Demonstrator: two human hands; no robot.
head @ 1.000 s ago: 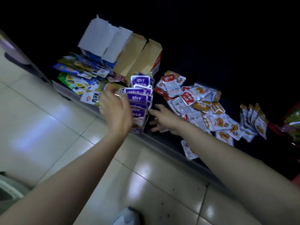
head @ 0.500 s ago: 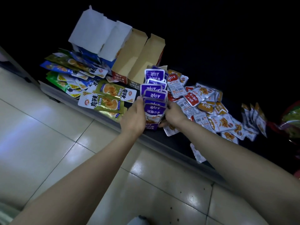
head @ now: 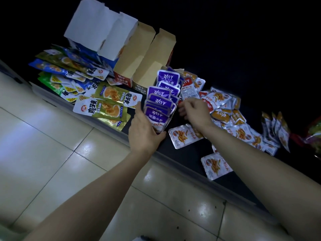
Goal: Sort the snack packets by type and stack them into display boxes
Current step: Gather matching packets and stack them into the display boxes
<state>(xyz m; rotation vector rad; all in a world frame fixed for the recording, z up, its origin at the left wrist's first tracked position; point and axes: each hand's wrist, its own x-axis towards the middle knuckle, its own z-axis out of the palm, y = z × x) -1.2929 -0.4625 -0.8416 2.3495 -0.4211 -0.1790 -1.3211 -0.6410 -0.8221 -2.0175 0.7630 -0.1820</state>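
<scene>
Left hand (head: 145, 131) grips the near end of the purple packets (head: 160, 103), rowed on the bench (head: 188, 157); right hand (head: 195, 110) curls at their 3 o'clock side, hold unclear. Squeeze evenly, edges flush

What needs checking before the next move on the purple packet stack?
1. Left hand holds the near end of the purple packets: ok.
2. Right hand empty: cannot tell, its fingers are curled beside the stack.
3. Stack is one type only: ok, every visible face is purple.
4. Stack squared up: not ok, the packets are fanned.
5. Brown boxes open: ok, flaps are up.
6. Orange packets sorted: not ok, they lie in a loose pile.
</scene>
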